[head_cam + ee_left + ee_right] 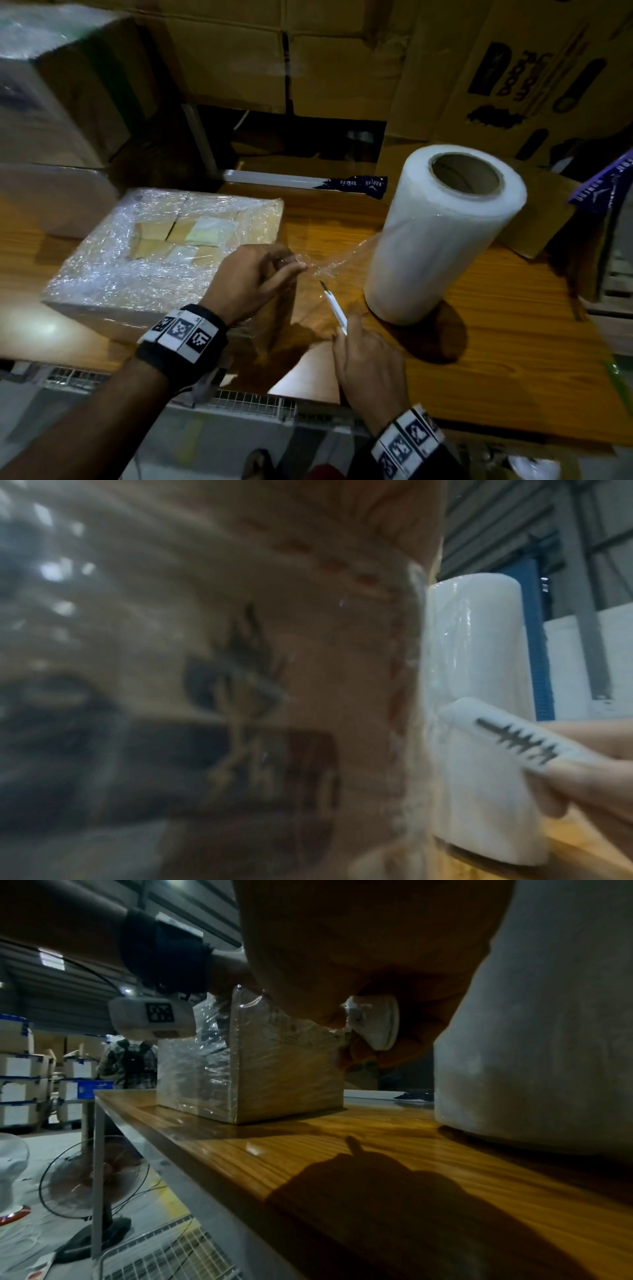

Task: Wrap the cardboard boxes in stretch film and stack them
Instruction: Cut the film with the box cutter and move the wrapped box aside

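Observation:
A cardboard box (161, 246) wrapped in clear stretch film sits on the wooden table (496, 342), also seen in the right wrist view as the wrapped box (260, 1064). To its right stands an upright roll of stretch film (442, 233), the same film roll (476, 642) showing in the left wrist view. A bunched strand of film (329, 263) runs from the roll to my left hand (267, 270), which pinches it at the box's right edge. My right hand (363, 353) grips a white utility knife (335, 305), its blade tip just under the strand. The knife handle (496, 767) fills the left wrist view.
Large cardboard cartons (308, 51) stand stacked behind the table, with film-wrapped boxes (44, 85) piled at the far left. A floor fan (92, 1183) stands below the table's left end, and a person (130, 1061) stands among shelves of boxes in the distance.

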Demonstrator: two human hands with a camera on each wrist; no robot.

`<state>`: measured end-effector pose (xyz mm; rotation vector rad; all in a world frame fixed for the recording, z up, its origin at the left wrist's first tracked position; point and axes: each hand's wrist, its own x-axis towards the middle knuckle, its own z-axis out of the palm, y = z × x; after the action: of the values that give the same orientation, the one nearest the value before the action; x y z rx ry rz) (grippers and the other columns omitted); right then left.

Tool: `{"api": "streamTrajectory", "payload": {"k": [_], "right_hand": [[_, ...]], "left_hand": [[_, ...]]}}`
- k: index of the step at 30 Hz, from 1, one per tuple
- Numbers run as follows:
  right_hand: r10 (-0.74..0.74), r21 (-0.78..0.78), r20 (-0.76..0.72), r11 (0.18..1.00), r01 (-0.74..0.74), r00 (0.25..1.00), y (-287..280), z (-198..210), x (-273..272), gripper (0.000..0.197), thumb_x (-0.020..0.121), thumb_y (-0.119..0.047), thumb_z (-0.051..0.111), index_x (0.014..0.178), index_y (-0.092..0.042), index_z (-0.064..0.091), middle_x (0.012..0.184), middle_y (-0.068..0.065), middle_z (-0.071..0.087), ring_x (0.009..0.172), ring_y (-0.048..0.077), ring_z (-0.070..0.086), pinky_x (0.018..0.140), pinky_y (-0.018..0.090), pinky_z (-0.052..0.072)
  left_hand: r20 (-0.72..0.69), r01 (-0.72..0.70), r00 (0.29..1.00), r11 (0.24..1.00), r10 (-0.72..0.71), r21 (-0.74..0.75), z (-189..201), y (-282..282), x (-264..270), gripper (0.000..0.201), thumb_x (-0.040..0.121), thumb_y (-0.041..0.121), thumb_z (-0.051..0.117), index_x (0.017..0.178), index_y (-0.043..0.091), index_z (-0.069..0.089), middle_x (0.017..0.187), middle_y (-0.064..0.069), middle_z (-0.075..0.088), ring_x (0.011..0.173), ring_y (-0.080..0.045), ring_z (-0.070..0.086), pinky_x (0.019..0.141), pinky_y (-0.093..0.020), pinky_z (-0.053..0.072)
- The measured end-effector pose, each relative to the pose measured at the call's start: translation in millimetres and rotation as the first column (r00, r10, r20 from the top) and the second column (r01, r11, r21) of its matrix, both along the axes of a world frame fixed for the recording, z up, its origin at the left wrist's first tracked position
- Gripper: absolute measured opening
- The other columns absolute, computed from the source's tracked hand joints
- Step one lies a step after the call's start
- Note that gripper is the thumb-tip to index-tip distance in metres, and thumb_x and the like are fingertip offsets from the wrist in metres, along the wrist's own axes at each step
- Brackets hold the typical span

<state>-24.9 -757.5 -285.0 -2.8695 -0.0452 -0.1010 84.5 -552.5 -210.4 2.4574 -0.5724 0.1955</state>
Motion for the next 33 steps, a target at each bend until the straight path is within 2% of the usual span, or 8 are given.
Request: {"api": "streamTrajectory", "payload": {"k": [3,10,16,18,22,25,28,33], "right_hand": [[-0.011,-0.015,0.005,1.0,0.011,1.0,4.7,-8.3,5.2,0.023,0.1,-0.036,0.059,0.115,-0.019,0.056,0.06,-0.006,0.054,0.047,0.007,0.046,0.041,0.021,0.031],[-0.026,0.022,-0.127,0.999,0.029,0.992,1.9,-23.0,5.1,0.035,0.109,-0.046,0.031,0.138,-0.026,0.037,0.091,-0.003,0.068,0.076,0.012,0.065,0.069,0.032,0.056],[-0.03,0.004,-0.255,0.999,0.032,0.967,-10.6,-20.4,-7.1,0.042,0.11,-0.041,0.031,0.149,-0.024,0.03,0.106,-0.002,0.069,0.087,0.015,0.065,0.073,0.029,0.05],[-0.039,-0.008,-0.291,0.999,0.039,0.956,-17.7,-20.0,-17.3,0.037,0.11,-0.038,0.032,0.145,-0.026,0.035,0.108,-0.002,0.068,0.092,0.014,0.066,0.074,0.029,0.051],[-0.055,-0.065,-0.358,0.997,0.034,0.932,-36.0,-17.0,-30.7,0.029,0.11,-0.038,0.033,0.136,-0.027,0.042,0.106,-0.002,0.07,0.095,0.016,0.07,0.072,0.029,0.05],[-0.057,-0.011,-0.303,0.998,0.056,0.951,-49.5,-7.5,-38.5,0.026,0.11,-0.042,0.031,0.131,-0.03,0.042,0.094,-0.007,0.064,0.081,0.011,0.063,0.064,0.025,0.041],[-0.016,0.011,-0.218,1.0,0.019,0.976,-44.5,7.9,-45.1,0.029,0.109,-0.044,0.031,0.131,-0.03,0.044,0.091,-0.01,0.055,0.075,0.007,0.05,0.058,0.021,0.032],[0.034,0.006,0.043,0.999,-0.035,0.998,-8.1,14.0,-19.9,0.031,0.103,-0.042,0.037,0.118,-0.023,0.057,0.074,-0.007,0.059,0.06,0.007,0.05,0.05,0.024,0.041]], "left_hand": [[-0.023,0.016,1.0,0.995,-0.018,-0.095,1.8,2.1,-0.8,0.053,0.093,0.064,0.044,0.097,0.017,0.067,0.077,0.0,0.069,0.065,-0.014,0.061,0.058,-0.035,0.052],[-0.044,0.034,0.998,0.991,-0.04,-0.132,-2.5,2.1,-0.3,0.039,0.099,0.059,0.042,0.096,0.023,0.054,0.079,-0.004,0.069,0.07,-0.022,0.065,0.064,-0.052,0.054],[-0.068,0.021,0.997,0.993,-0.03,-0.117,-3.3,1.8,1.7,0.039,0.099,0.058,0.044,0.098,0.021,0.056,0.082,-0.003,0.07,0.074,-0.022,0.067,0.067,-0.053,0.056],[-0.072,0.019,0.997,0.994,-0.027,-0.11,-3.4,1.4,0.4,0.034,0.101,0.055,0.045,0.098,0.022,0.055,0.082,-0.002,0.069,0.073,-0.02,0.067,0.067,-0.05,0.057],[-0.105,-0.02,0.994,0.963,-0.009,-0.269,1.9,-0.6,-0.8,0.022,0.102,0.041,0.052,0.092,0.021,0.052,0.078,0.005,0.063,0.069,-0.005,0.062,0.061,-0.02,0.049],[-0.108,-0.007,0.994,0.961,-0.024,-0.278,5.2,-1.1,-1.6,0.024,0.102,0.042,0.054,0.091,0.021,0.055,0.08,0.004,0.064,0.073,-0.008,0.063,0.063,-0.022,0.049],[-0.122,0.007,0.991,0.944,-0.051,-0.33,5.2,1.9,-0.1,0.04,0.104,0.05,0.054,0.094,0.011,0.059,0.086,-0.007,0.067,0.08,-0.021,0.066,0.067,-0.035,0.054],[-0.102,0.006,0.994,0.938,-0.044,-0.347,7.3,1.7,-2.8,0.042,0.102,0.053,0.049,0.091,0.013,0.058,0.081,-0.01,0.063,0.074,-0.028,0.06,0.066,-0.043,0.049]]}}
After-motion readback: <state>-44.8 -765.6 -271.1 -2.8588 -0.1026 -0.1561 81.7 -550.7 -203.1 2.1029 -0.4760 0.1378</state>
